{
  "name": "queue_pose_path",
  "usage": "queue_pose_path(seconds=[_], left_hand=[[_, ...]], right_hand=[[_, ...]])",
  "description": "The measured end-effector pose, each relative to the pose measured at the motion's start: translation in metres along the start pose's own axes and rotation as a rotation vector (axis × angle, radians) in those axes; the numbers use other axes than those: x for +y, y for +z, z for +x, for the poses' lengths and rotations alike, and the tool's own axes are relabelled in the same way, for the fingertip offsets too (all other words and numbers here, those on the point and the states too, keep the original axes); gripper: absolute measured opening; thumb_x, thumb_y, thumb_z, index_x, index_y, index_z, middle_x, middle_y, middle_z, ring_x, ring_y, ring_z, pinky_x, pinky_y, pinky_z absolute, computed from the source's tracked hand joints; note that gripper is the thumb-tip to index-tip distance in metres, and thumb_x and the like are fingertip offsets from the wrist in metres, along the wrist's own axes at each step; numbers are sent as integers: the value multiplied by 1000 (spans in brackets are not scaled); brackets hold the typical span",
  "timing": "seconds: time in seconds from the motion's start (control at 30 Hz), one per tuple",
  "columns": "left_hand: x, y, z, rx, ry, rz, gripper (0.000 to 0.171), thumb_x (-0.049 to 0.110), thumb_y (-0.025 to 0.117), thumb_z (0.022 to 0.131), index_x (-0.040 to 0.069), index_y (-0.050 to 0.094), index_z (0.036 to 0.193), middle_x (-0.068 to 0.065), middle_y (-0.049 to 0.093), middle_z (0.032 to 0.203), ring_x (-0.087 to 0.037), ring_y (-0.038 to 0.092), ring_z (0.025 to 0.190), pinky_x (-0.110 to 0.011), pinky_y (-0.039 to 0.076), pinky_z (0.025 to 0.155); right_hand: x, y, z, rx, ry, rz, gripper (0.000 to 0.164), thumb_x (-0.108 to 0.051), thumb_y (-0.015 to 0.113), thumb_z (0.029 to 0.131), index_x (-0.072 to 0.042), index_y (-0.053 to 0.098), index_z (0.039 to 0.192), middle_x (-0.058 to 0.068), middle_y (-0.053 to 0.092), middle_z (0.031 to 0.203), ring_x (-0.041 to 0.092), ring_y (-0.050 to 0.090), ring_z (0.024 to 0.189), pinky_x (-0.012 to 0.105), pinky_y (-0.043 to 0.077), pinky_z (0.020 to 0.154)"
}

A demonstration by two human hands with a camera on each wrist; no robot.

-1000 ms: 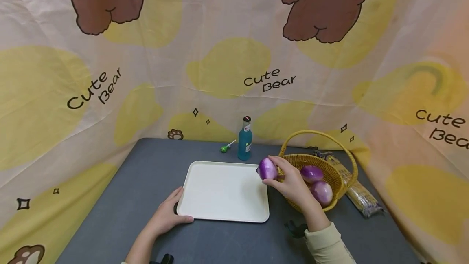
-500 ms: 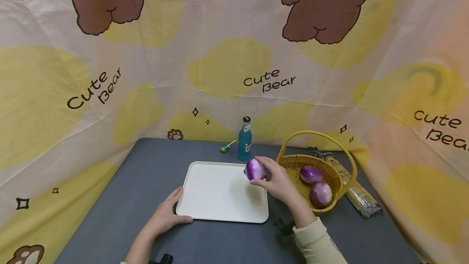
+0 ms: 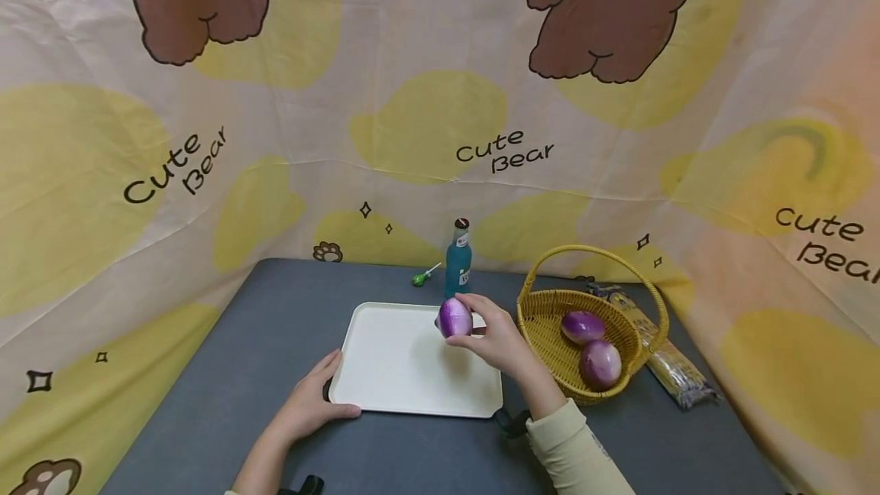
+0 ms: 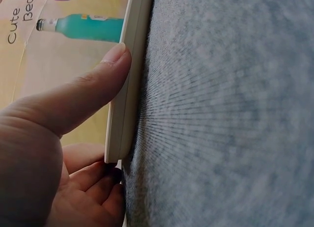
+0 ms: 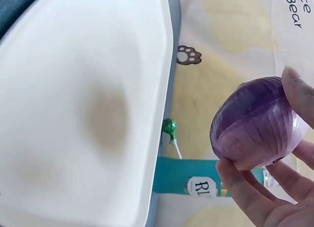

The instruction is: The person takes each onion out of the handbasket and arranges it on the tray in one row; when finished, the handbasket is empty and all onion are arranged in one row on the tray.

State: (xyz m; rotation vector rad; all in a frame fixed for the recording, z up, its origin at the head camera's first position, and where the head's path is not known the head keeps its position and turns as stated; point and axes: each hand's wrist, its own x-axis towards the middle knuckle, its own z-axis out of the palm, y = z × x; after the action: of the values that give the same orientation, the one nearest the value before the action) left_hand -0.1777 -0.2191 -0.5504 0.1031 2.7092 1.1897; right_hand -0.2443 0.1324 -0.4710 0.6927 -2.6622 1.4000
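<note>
My right hand (image 3: 505, 341) holds a purple onion (image 3: 454, 318) above the right half of a white tray (image 3: 392, 365). In the right wrist view the thumb is on one side of the onion (image 5: 260, 124) and the fingers on the other, and its shadow falls on the tray. My left hand (image 3: 308, 405) grips the tray's near left corner. The left wrist view shows its thumb (image 4: 105, 72) against the tray's rim (image 4: 128, 97), with the other fingers bent around the corner.
A yellow wicker basket (image 3: 532, 357) to the right holds two more purple onions (image 3: 601, 364). Beside it lies a clear packet (image 3: 677, 373) of long, pale yellow contents. Behind the tray stand a blue bottle (image 3: 458, 262) and a green lollipop (image 3: 421, 279), near the patterned cloth backdrop.
My right hand has carried the onion leftward, from beside the basket to over the tray. The left hand has stayed at the tray's corner.
</note>
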Motion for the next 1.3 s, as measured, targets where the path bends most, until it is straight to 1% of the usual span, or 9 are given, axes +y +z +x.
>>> queue_pose_path(seconds=[0.1, 0.23, 0.43, 0.63, 0.87, 1.03, 1.13, 1.3], left_hand=[[0, 0, 0, 3, 2, 10, 121, 44, 92, 68, 1, 25, 159, -23, 24, 165, -47, 24, 150, -64, 31, 114], [0, 1, 0, 7, -2, 7, 120, 43, 93, 67, 1, 26, 158, -23, 25, 164, -47, 25, 149, -64, 31, 113], [0, 2, 0, 4, -9, 5, 121, 43, 93, 67, 1, 25, 159, -23, 25, 165, -47, 25, 150, -64, 31, 113], [0, 1, 0, 2, -11, 5, 120, 43, 92, 69, 1, 25, 159, -23, 24, 165, -48, 24, 150, -65, 30, 114], [2, 1, -1, 0, -11, 9, 120, 44, 92, 69, 1, 25, 159, -24, 24, 164, -48, 24, 150, -65, 30, 114], [2, 1, -3, -5, -25, 7, 120, 45, 91, 70, 1, 24, 159, -23, 23, 165, -48, 23, 150, -65, 29, 114], [2, 1, -4, -3, -31, -1, 120, 44, 91, 70, 2, 24, 159, -23, 23, 165, -48, 23, 150, -65, 29, 114], [2, 1, -2, 17, -8, 11, 119, 44, 91, 69, 1, 25, 159, -23, 25, 164, -47, 25, 150, -64, 28, 115]], right_hand=[[2, 6, 3, 5, -6, 4, 74, -22, 89, 78, -15, 56, 143, 9, 56, 144, 29, 59, 126, 34, 61, 83], [3, 13, 6, 1, -13, 4, 74, -23, 89, 77, -16, 56, 143, 7, 56, 144, 27, 59, 127, 32, 61, 82], [3, 21, 9, -23, -6, 2, 75, -25, 89, 78, -12, 55, 144, 7, 56, 145, 27, 58, 127, 35, 61, 84], [0, 28, 14, -33, -5, 23, 75, -27, 89, 78, -13, 55, 144, 7, 55, 146, 28, 58, 127, 35, 60, 85], [-1, 40, 20, -52, 1, 61, 76, -22, 89, 78, -9, 55, 144, 10, 55, 146, 30, 56, 128, 38, 60, 87], [-3, 49, 25, -71, -4, 60, 75, -20, 89, 78, -8, 54, 144, 8, 54, 146, 28, 57, 128, 35, 60, 87], [-4, 53, 29, -80, -2, 58, 75, -22, 89, 78, -10, 55, 144, 7, 55, 146, 26, 57, 127, 32, 60, 87], [-8, 61, 36, -87, 4, 64, 73, -23, 89, 78, -13, 56, 143, 5, 56, 144, 24, 57, 126, 30, 59, 87]])
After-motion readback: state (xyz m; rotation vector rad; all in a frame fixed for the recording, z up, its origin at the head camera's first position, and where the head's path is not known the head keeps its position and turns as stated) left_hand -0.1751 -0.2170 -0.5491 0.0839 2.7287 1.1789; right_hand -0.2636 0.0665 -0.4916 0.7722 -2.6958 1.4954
